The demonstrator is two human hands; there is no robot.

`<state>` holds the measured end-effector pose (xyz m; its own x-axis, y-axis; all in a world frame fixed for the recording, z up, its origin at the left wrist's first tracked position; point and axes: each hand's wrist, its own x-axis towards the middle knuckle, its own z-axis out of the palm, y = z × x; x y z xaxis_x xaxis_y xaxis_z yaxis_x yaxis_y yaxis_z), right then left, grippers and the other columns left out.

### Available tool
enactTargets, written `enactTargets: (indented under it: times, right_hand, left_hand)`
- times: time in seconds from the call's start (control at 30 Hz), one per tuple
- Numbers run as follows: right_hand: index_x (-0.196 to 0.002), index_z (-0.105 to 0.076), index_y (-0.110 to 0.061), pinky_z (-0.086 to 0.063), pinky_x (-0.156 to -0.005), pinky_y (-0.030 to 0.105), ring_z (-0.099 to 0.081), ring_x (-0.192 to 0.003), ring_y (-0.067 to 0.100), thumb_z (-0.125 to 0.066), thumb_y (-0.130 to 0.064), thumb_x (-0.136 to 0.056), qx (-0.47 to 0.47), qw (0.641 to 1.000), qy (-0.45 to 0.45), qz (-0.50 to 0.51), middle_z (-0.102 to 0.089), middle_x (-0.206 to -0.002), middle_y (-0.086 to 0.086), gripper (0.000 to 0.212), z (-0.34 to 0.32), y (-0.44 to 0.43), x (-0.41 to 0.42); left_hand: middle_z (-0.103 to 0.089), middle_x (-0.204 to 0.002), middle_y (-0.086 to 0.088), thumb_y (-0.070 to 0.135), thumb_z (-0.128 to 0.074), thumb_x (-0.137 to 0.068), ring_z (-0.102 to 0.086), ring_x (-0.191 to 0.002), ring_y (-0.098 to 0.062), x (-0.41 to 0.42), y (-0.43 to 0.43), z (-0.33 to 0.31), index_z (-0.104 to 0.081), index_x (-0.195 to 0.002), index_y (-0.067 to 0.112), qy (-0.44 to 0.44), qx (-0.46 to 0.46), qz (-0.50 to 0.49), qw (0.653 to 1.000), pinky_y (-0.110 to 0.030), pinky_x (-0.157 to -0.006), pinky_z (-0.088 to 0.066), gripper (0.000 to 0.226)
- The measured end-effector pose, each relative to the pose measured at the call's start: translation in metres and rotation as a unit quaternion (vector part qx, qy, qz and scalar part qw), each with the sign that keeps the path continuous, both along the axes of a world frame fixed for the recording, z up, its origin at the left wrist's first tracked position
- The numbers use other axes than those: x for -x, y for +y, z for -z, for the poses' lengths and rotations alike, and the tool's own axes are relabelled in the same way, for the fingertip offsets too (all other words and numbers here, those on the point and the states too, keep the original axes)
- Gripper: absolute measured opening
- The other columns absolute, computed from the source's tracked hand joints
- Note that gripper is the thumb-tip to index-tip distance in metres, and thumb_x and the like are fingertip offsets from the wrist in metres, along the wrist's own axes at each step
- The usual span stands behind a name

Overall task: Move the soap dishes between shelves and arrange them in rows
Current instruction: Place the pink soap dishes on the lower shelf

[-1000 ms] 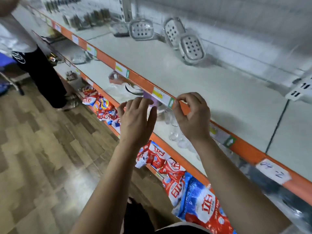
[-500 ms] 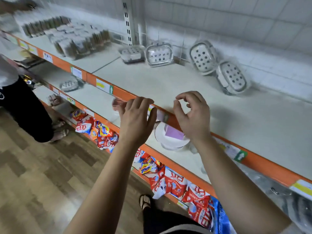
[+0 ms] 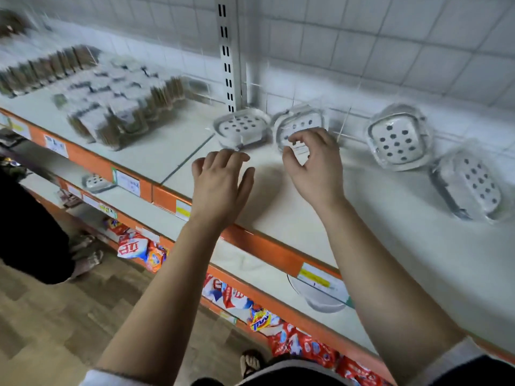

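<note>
Pickup is in hand: left hand [image 3: 220, 188] hovers flat and spread, a soap dish [image 3: 239, 128] just beyond its fingertips. Right hand [image 3: 316, 168] curls over the neighbouring dish [image 3: 302, 121]; whether it grips, I cannot tell. Next likely calls for pinching both rims, then lifting.

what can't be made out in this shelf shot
Head view, the only one:
1. Whether the right hand grips the second soap dish: its curled fingers cover the dish's front.
2. The stacked packs on the left: motion blur hides what they are.
3. The price labels: print too blurred to read.
4. The white bowl on the lower shelf: mostly hidden by the orange shelf edge.
</note>
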<state>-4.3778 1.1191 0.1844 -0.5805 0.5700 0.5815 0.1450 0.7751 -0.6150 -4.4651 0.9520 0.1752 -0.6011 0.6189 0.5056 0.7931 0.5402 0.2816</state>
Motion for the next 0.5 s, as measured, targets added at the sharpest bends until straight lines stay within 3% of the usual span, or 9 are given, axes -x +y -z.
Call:
enactTargets:
  times: [0.1,0.13,0.27,0.37,0.5]
  right_hand:
    - [-0.095,-0.069,-0.015,-0.03,-0.088,0.01,-0.059,-0.1,0.031,-0.054,-0.034,-0.082,-0.043,0.999,-0.001,0.024,-0.068,-0.102,-0.002,0.027,-0.001,0.009,0.033]
    - [-0.094,-0.07,-0.015,-0.028,-0.091,0.01,-0.06,-0.101,0.031,-0.056,-0.031,-0.082,-0.054,0.998,0.0,0.032,-0.069,-0.102,-0.003,0.024,-0.001,0.011,0.044]
    - [-0.1,-0.074,-0.015,-0.031,-0.108,0.033,-0.058,-0.112,0.031,-0.056,-0.031,-0.083,-0.12,0.99,-0.033,0.07,-0.071,-0.108,0.002,0.029,0.002,0.017,0.081]
    - [-0.11,-0.074,-0.02,-0.038,-0.104,0.05,-0.044,-0.129,0.039,-0.059,-0.035,-0.084,-0.097,0.984,-0.105,0.107,-0.067,-0.122,0.003,0.033,0.005,0.014,0.096]
    - [-0.111,-0.073,-0.024,-0.034,-0.104,0.051,-0.035,-0.136,0.039,-0.052,-0.039,-0.084,-0.052,0.972,-0.147,0.175,-0.061,-0.124,0.003,0.038,0.009,0.011,0.103]
  left_hand:
    - [-0.065,-0.111,-0.005,0.041,-0.04,-0.095,-0.057,-0.103,-0.032,0.03,0.012,-0.001,-0.065,-0.112,0.016,0.003,-0.002,0.023,1.0,-0.042,-0.09,-0.033,0.039]
    - [-0.065,-0.11,-0.005,0.04,-0.04,-0.094,-0.057,-0.102,-0.032,0.041,0.016,-0.001,-0.065,-0.111,0.016,0.003,-0.002,0.031,1.0,-0.043,-0.089,-0.034,0.038]
    - [-0.065,-0.109,-0.009,0.037,-0.04,-0.093,-0.057,-0.101,-0.034,0.077,0.03,0.0,-0.066,-0.108,0.012,0.001,0.003,0.07,0.998,-0.046,-0.087,-0.037,0.039]
    - [-0.064,-0.11,-0.01,0.034,-0.043,-0.092,-0.057,-0.101,-0.035,0.103,0.036,-0.001,-0.064,-0.111,0.015,0.004,-0.005,0.13,0.992,-0.045,-0.086,-0.036,0.034]
    - [-0.064,-0.11,-0.008,0.032,-0.046,-0.093,-0.057,-0.1,-0.034,0.132,0.044,-0.003,-0.061,-0.112,0.018,0.005,-0.021,0.198,0.98,-0.043,-0.087,-0.035,0.029]
